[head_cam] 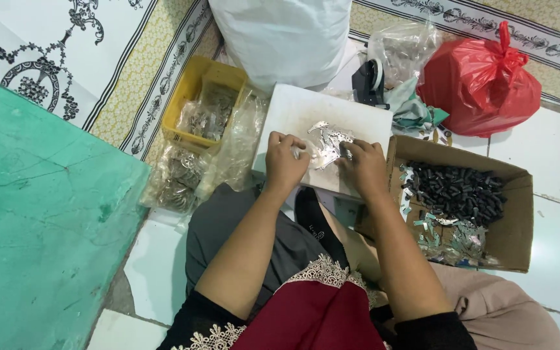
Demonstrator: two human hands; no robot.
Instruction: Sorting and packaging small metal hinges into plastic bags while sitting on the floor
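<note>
Both hands work at frame centre over a white board (293, 113) that rests across the person's lap. The left hand (284, 162) is curled, fingertips pressed together on a small clear plastic bag (301, 150) at the board's near edge. The right hand (364, 167) lies just beside it, fingers bent and pinching at the pile of thin silver metal pieces (328, 139) that sits on the board between and just above the two hands. Whether a single piece is held in the right fingers cannot be told.

Surrounding items:
- Right of centre: an open cardboard box (520, 214) touching the board's right edge. It holds a heap of dark cylindrical parts (458, 188) in its upper half and loose silver scraps (448, 236) in its lower half.
- Upper right: a knotted red plastic bag (481, 84), with a clear bag (403, 48) and a bunched teal cloth (416, 110) to its left.
- Top centre: a large white sack (280, 32) behind the board.
- Left of the board: a yellow plastic crate (189, 91) with bagged metal pieces, and more clear packets (183, 178) stacked below it, close against the left forearm.
- Left side of frame: a teal mat (40, 214); a patterned carpet (53, 58) fills the upper left.

The floor is white tile (552, 155).
</note>
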